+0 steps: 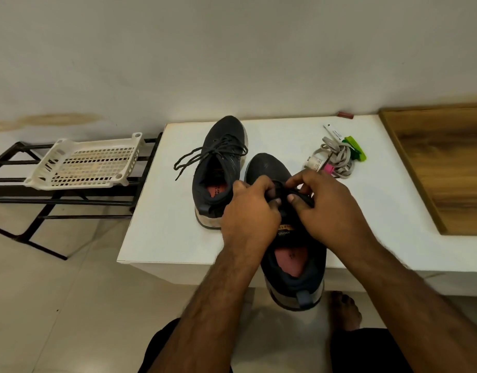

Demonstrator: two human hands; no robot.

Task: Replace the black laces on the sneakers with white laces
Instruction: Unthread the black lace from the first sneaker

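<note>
On the tabletop my left hand and right hand each pinch the near sneaker's black lace, grip closed on what looks like its knot. It's limp, light cord; I'd take it close to the eyelets.

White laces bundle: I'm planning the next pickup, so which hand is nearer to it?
Right. The right hand is just below the white laces bundle; the left hand is farther left.
</note>
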